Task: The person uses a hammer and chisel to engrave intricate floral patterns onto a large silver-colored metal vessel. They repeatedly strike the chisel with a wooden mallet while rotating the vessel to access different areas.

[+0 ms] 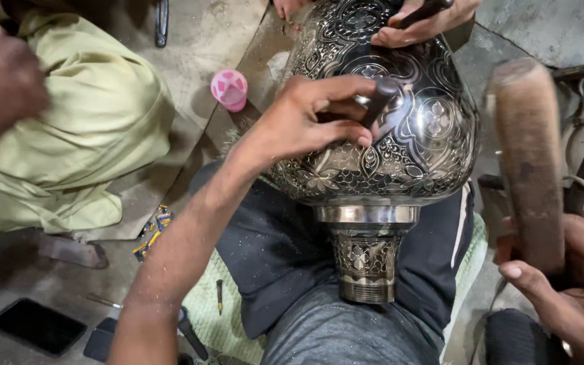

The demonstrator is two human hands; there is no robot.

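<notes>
Bare concrete floor (197, 40) is left open beyond the engraved vase (400, 122) propped on the lap. A chisel (377, 101) is pinched by the left hand (305, 122) fingers against its flank; a wooden mallet (528, 162) is gripped by the right hand (569, 297) near the floor's right edge.

The vase (400, 115) was dark silver with engraved floral patterns; the cup (229, 88) pink; the cloth (82, 122) pale yellow-green.

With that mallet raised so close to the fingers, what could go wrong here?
A badly aimed blow from the wooden mallet in the right hand might hit the left hand pinching the chisel. The chisel could skid and scar the engraved vase. Another person's hand steadies its far side.
</notes>
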